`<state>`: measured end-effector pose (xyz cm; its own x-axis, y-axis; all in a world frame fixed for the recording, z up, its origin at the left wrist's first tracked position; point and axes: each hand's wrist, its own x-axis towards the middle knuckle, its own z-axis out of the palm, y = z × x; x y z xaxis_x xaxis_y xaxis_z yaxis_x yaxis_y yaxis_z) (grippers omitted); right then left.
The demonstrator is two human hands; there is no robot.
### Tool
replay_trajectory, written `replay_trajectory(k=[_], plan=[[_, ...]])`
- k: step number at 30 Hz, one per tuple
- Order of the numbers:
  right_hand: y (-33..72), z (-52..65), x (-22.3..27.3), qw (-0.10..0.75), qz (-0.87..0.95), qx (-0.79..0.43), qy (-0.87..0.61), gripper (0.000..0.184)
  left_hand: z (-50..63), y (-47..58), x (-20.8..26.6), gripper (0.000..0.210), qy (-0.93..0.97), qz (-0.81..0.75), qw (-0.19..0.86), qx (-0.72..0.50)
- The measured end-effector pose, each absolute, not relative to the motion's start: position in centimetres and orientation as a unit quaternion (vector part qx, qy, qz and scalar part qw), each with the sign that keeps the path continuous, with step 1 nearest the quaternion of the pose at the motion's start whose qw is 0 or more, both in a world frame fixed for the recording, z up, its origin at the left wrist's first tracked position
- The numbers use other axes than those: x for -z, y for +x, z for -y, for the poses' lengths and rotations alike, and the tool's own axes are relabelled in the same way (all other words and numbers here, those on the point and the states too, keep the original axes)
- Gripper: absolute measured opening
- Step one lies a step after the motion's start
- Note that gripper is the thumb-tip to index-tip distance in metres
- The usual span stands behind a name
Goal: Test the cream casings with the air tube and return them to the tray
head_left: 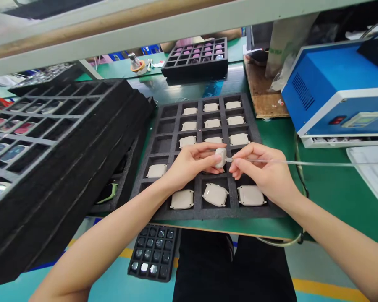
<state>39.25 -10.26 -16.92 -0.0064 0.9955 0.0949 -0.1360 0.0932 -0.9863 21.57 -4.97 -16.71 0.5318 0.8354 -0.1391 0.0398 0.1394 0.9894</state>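
Fingers (pixel 208 161) of the left hand (pixel 189 165) are curled round a small beige casing (pixel 221 157), pinching it just above the middle of the black foam tray (pixel 173 126). Over on the other side, the right hand (pixel 264 172) has its fingertips closed on a thin clear tube (pixel 302 162), and the tip of that tube meets the casing's side. The tube runs off to the right, level, across the green worktop (pixel 330 188).

Below the hands, three beige casings sit one per compartment in the tray's front row, the middle one (pixel 214 194) slightly tilted. More fill the three right-hand columns further back; the left column is mostly bare, with one piece (pixel 156 170) in it.

To the left, a stack of black foam trays (pixel 66 159) leans, its top cells holding dark and pink pieces. A blue machine (pixel 337 88) stands at the right. At the back, another tray (pixel 197 56) carries pink parts. Down on the floor, a small tray (pixel 154 256) holds shiny dark pieces.
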Motion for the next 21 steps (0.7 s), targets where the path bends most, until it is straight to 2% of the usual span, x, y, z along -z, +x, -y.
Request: replay_trajectory(k=[21], plan=[[39.21, 10.31, 16.77, 0.548, 0.495, -0.502, -0.450, 0.006, 5.19, 21.80, 16.53, 0.039, 0.587, -0.388, 0.647, -0.295]])
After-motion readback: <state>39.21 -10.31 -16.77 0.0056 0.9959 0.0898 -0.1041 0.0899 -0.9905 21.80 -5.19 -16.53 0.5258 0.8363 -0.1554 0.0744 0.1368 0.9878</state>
